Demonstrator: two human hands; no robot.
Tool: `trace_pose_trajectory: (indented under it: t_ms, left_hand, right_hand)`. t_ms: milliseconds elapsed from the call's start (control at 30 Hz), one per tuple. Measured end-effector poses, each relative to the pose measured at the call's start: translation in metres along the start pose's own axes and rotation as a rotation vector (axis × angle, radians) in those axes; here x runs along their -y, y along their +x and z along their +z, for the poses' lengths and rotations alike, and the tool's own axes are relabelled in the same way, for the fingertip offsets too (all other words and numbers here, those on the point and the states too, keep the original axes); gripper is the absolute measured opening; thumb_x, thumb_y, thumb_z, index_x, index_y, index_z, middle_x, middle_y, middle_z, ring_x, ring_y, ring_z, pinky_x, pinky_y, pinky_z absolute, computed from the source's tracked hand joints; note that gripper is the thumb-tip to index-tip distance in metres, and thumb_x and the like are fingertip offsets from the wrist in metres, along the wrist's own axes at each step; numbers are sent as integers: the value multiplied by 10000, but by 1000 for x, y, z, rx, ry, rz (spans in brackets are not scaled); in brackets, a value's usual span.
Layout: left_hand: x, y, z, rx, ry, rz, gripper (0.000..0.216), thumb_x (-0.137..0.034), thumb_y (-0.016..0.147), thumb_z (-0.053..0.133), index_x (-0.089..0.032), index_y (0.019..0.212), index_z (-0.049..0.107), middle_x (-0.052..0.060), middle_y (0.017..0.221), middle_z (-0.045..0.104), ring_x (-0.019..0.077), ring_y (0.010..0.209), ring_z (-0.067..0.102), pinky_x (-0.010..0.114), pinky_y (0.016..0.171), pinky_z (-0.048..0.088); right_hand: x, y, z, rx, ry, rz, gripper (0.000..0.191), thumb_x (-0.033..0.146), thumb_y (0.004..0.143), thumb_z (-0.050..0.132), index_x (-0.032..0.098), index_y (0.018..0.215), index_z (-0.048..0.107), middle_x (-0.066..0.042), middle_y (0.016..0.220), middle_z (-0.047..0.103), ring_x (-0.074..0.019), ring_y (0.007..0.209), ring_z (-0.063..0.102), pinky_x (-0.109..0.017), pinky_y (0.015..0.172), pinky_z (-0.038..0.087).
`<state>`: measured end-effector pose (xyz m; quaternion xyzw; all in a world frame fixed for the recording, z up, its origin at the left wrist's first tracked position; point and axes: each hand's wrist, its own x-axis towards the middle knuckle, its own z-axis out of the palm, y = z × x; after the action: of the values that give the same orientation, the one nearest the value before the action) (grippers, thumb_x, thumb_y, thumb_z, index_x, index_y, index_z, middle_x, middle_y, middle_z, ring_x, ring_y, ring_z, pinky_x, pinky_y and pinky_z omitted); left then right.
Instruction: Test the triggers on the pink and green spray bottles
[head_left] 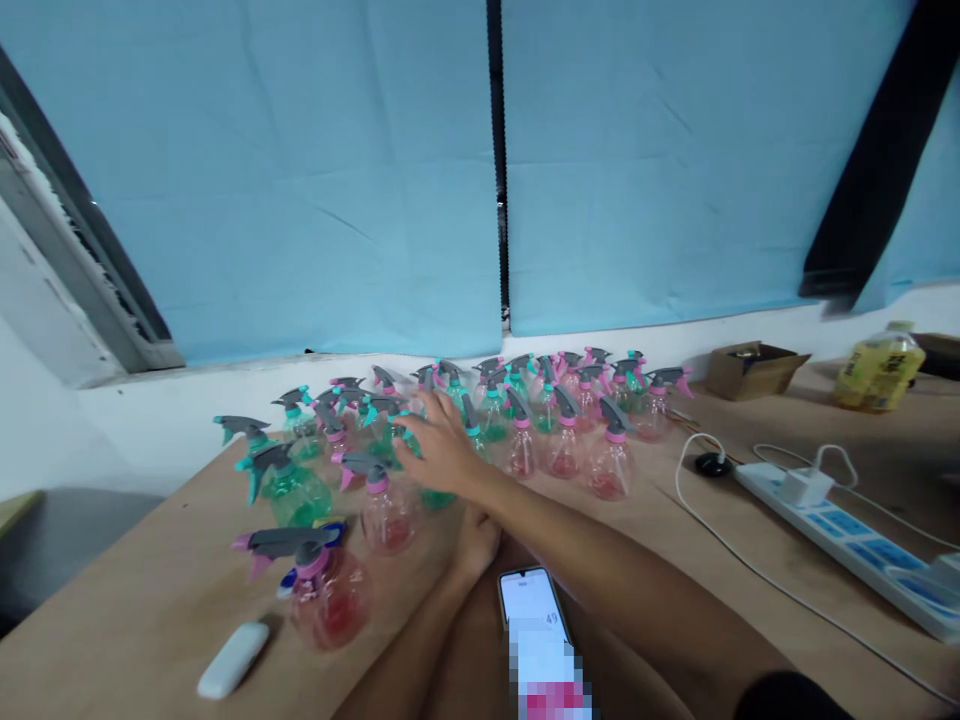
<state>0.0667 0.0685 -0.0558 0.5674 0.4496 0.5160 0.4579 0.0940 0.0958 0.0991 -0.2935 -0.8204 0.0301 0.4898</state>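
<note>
Several small spray bottles crowd the wooden table (161, 560), in clear pink and clear green with grey trigger heads. Among them my right hand (439, 445) reaches in over the middle of the group, fingers apart and slightly blurred. Its fingertips are close to a green spray bottle (394, 430); whether they touch it I cannot tell. Under my right forearm lies my left hand (478, 545), its fingers mostly hidden. Left of it stand a pink spray bottle (388, 520), a nearer pink spray bottle (334, 600) and a green spray bottle (298, 495).
A lit phone (532, 605) lies below my arms. At the left front is a white rounded object (234, 660). On the right are a power strip (855, 545) with cables, a small cardboard box (754, 372) and a yellow-labelled bottle (879, 370). Blue curtains (322, 180) hang behind.
</note>
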Motion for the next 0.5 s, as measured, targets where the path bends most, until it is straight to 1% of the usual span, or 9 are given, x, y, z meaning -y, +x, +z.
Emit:
trace_pose_trajectory:
  t_ms: [33, 67, 100, 133, 200, 267, 333, 400, 500]
  left_hand:
    - [-1, 0, 0, 0, 15, 7, 197, -315, 904, 636, -129, 952, 681, 44, 917, 693, 184, 797, 656, 321, 708, 545]
    - [-3, -1, 0, 4, 30, 13, 189, -300, 877, 642, -127, 809, 676, 14, 748, 667, 157, 672, 622, 276, 618, 498]
    - [-5, -1, 1, 8, 43, 19, 220, -288, 849, 637, -137, 690, 645, -14, 612, 607, 133, 568, 564, 250, 548, 433]
    - [-7, -1, 1, 10, 52, 23, 247, -283, 826, 622, -149, 619, 610, -33, 533, 552, 117, 504, 508, 240, 508, 373]
    - [-12, -2, 1, 8, 61, 30, 252, -288, 796, 592, -165, 577, 573, -44, 495, 515, 102, 462, 444, 236, 487, 313]
    - [-16, -2, 2, 9, 65, 30, 245, -297, 769, 576, -174, 559, 554, -41, 491, 513, 102, 457, 424, 236, 486, 295]
    - [-18, -2, 2, 18, 71, 21, 240, -304, 751, 573, -179, 548, 546, -38, 483, 514, 107, 454, 419, 236, 484, 288]
    - [-19, -1, 2, 33, 79, 10, 247, -320, 750, 581, -180, 548, 553, -34, 480, 523, 111, 452, 423, 237, 484, 288]
    - [-19, 0, 2, 53, 83, -4, 267, -373, 758, 611, -176, 581, 583, -26, 505, 552, 114, 454, 434, 237, 485, 293]
  right_hand:
    - [-7, 0, 0, 26, 0, 15, 228, 292, 886, 589, 213, 1091, 650, -108, 1334, 485, -290, 1289, 382, -482, 1099, 282]
    - [-15, 0, 1, 67, 24, 47, 211, 279, 878, 592, 208, 1069, 644, -103, 1254, 541, -282, 1238, 438, -467, 1072, 320]
    - [-23, 0, 3, 108, 66, 86, 210, 262, 873, 589, 209, 1073, 626, -89, 1161, 586, -262, 1153, 506, -439, 1019, 373]
    - [-30, -2, 6, 143, 114, 119, 233, 235, 869, 573, 212, 1100, 595, -66, 1067, 613, -236, 1037, 562, -401, 941, 424]
    - [-39, -7, 10, 148, 176, 175, 321, 180, 844, 546, 216, 1161, 514, -21, 933, 609, -194, 839, 588, -334, 793, 456]
    - [-44, -13, 11, 98, 198, 210, 385, 148, 807, 536, 217, 1177, 458, 6, 878, 581, -172, 741, 568, -295, 713, 439]
    - [-44, -19, 9, 68, 231, 227, 407, 146, 783, 542, 219, 1171, 439, 19, 864, 572, -160, 716, 559, -275, 689, 426]
    - [-44, -24, 3, 79, 292, 235, 415, 160, 783, 547, 224, 1178, 436, 27, 862, 580, -151, 710, 562, -266, 689, 426]
    - [-43, -30, -11, 44, 402, 236, 361, 175, 804, 534, 229, 1152, 453, 33, 847, 595, -144, 729, 577, -270, 735, 442]
